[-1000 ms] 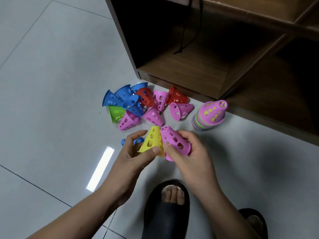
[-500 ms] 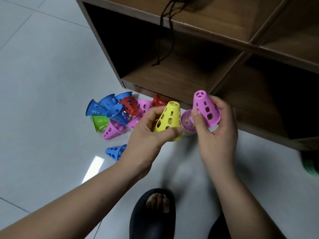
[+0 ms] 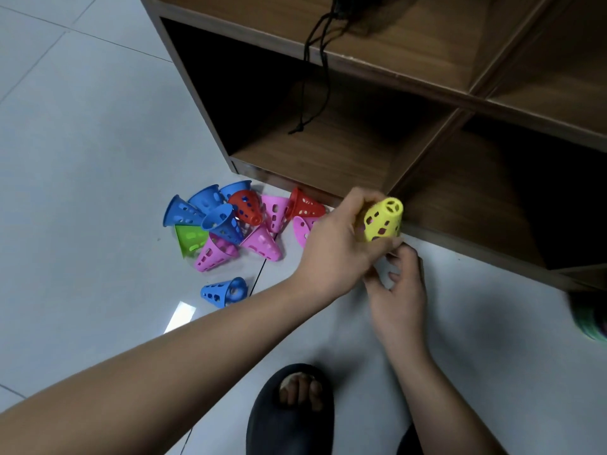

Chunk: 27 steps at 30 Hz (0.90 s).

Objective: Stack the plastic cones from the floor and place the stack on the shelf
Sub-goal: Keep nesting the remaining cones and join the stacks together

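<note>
Yellow plastic with holes all over: the yellow cone (image 3: pixel 382 220) is held up off the floor, right of centre. Its closed tip points up and to the right, in front of the bottom edge of the wooden shelf (image 3: pixel 345 159). Pink shows through its holes (looks like a pink cone nested inside, mostly hidden). The left hand (image 3: pixel 335 244) holds the yellow cone from the left, fingers wrapped round its wide end. The right hand (image 3: pixel 399 287) sits just below, fingers curled up towards the cone's base. Cannot tell whether they grip anything, since the left hand hides the contact.

The pile of cones (image 3: pixel 262 243) lies on the grey tiled floor (image 3: pixel 82 159), left of centre, just in front of the shelf's left corner. It has blue, red and pink ones on their sides, touching and overlapping, and one green cone (image 3: pixel 190 238) at its left edge. A lone blue cone (image 3: pixel 225 292) lies apart, below the pile, open end to the right.

At the right edge of the frame, on the floor, is a blurred stack (image 3: pixel 589 318) of mostly greenish rims (too smeared to count).

A black cord (image 3: pixel 327 87) hangs from the upper shelf level into the left compartment. A black slipper (image 3: pixel 279 431) with toes showing is at the bottom centre.
</note>
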Available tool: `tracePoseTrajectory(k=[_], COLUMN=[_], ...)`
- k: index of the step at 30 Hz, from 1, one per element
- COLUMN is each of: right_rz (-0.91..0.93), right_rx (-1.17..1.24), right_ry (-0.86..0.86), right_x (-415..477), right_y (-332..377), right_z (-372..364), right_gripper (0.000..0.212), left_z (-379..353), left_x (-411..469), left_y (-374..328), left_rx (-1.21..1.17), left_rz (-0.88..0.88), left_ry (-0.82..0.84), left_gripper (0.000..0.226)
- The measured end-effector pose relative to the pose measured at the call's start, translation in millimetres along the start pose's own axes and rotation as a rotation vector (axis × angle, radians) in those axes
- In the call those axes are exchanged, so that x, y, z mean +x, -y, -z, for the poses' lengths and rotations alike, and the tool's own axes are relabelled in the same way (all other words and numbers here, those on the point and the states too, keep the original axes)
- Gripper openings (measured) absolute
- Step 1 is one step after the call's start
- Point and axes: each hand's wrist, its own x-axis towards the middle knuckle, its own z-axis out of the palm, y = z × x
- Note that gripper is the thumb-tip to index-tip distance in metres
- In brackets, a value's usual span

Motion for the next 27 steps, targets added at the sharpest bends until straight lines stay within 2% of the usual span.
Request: tracePoseTrajectory(k=[4, 7, 10, 13, 20, 27], right_rz=[-0.030, -0.067, -0.032, 0.000, 0.285, 0.541], right_rx=[0.042, 0.023, 0.013, -0.038, -0.183, -0.363], right_ry=[-0.050, -0.047, -0.013, 0.110, 0.337, 0.476], right_x=[-14, -21, -27, -34, -36, -14], right_y=[-3, -2, 1, 5, 3, 26], right_z=[1, 3, -2, -17, -77, -121], right_gripper=[0.046, 0.034, 0.021, 0.010, 0.021, 0.034], left_z=[-6, 3, 23, 52, 121, 145], left_x=[3, -3, -25, -58, -110, -133], left_y=[40, 49, 61, 88, 135, 169], left_rx=[0.231, 0.215, 0.209, 0.291, 0.523, 0.575], left_rz=[-0.041, -0.047, -0.019, 0.038, 0.138, 0.216], left_ry=[0.128, 0.103, 0.045, 0.001, -0.014, 0.071], left_gripper=[0.061, 0.069, 0.060, 0.049, 0.048, 0.066])
